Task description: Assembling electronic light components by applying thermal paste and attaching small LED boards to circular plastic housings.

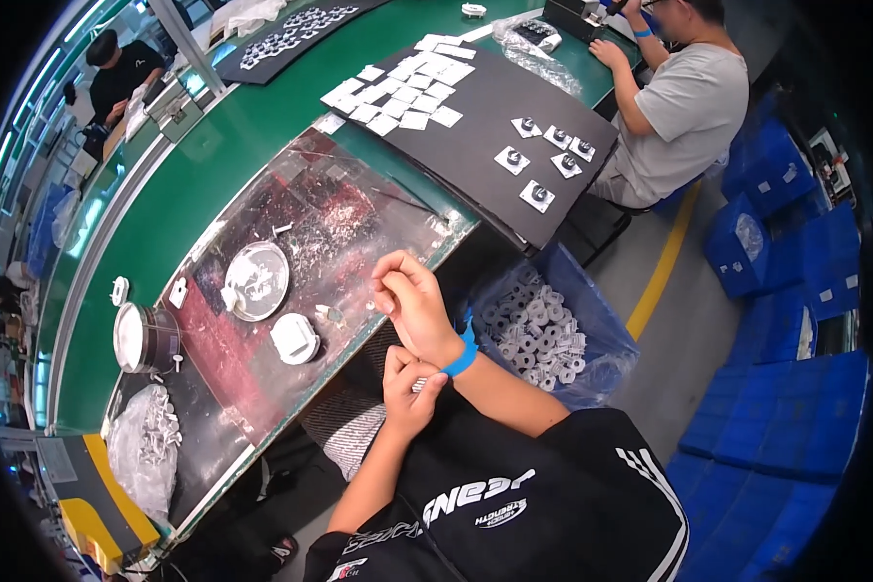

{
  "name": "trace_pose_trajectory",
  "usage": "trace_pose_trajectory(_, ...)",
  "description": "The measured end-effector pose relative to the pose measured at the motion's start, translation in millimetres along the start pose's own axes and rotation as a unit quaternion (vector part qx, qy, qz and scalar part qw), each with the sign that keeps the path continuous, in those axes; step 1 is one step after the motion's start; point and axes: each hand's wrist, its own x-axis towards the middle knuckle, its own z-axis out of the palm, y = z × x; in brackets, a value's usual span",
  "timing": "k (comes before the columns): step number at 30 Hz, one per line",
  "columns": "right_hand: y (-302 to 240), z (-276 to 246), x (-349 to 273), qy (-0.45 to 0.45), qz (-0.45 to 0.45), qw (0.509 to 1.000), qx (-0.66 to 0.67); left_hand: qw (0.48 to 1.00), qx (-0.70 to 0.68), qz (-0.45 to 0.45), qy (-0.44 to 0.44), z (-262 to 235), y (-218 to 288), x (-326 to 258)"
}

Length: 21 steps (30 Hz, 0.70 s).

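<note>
Where the bench (pixel 213 165) ends at lower left: a yellow-and-grey box (pixel 92 490) stands near a clear bag (pixel 131 436) of small white parts (pixel 162 427).
Tub (pixel 165 339): round, white inside, just beyond the bag.
Dish (pixel 259 281): smeared with white; a white moulded piece (pixel 294 339) sits nearby.
Left hand (pixel 410 393): fingers bent against the right wrist, thumb beside the wristband; whether they grip it I cannot tell.
Right hand (pixel 412 303): raised over the bench edge, fingers curled inward; how far closed, or around what, I cannot tell.
Blue wristband (pixel 464 354): around the right wrist, loose end upward.
Black board (pixel 475 145): bears white cards (pixel 417 82), several with dark pieces (pixel 539 195).
Blue bin (pixel 601 339): holds white rings (pixel 529 335).
Co-worker (pixel 694 107): grey shirt, seated beside the board.
</note>
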Motion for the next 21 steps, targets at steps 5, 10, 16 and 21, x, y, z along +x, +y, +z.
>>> trace_pose_trajectory(5, -4, 12, 4, -0.120, -0.456, 0.685, -0.556, 0.994, 0.027, -0.083, 0.063, -11, -11, -21)
trace_pose_trajectory(10, 0, 36, 2, -0.222, -0.424, 0.625, -0.617, 0.988, 0.071, -0.128, 0.051, -36, 17, -35)
trace_pose_trajectory(16, 5, 73, 5, -0.231, -0.178, 0.850, -0.440, 0.989, 0.132, -0.031, 0.060, -32, 26, -13)
trace_pose_trajectory(21, -12, 40, 6, -0.124, 0.011, 0.984, -0.127, 0.986, 0.123, 0.113, 0.001, -57, 57, 11)
